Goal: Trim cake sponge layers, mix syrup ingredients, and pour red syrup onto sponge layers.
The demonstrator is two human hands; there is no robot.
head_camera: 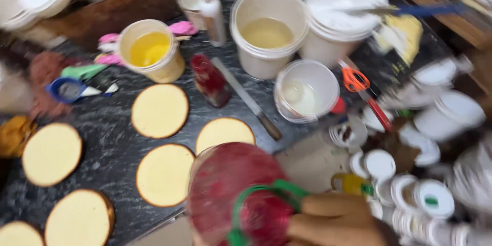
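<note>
- Nearest, at the bottom edge right of centre, one hand [335, 220] shows — blurred, and which of the two it is cannot be told. Its fingers are curled round a green loop handle [266, 197], gripping it.
- That handle belongs to a red, glittery round container [230, 184], which the hand holds up just above the near edge of the dark marbled counter [107, 133]. It hides part of one cake beneath it.
- Just right of the hand lies a small yellow bottle with a green cap [351, 183], and beyond it a heap of small white lids and cups [410, 195] spreads to the right edge.
- Left of the red container, round pale-yellow sponge cakes with browned rims lie flat on the counter — one at the near left [79, 218], one in the middle [164, 174], one at the far left [51, 154], one farther back [160, 110], and one just behind the container [224, 132].
- In the middle distance a red bottle [210, 79] lies on its side, and just beside it a long knife [246, 97] points diagonally toward the right.
- Right of the knife stands a white tub [306, 89], with orange-handled scissors [359, 84] just beside it.
- Farther back sit a yellow tub of yellow liquid [150, 50], a big white bucket of pale liquid [267, 31], and a white spray bottle [212, 15] between them.
- At the far right a lidded white bucket [341, 18] carries a blue-handled tool [410, 10] across its top.
</note>
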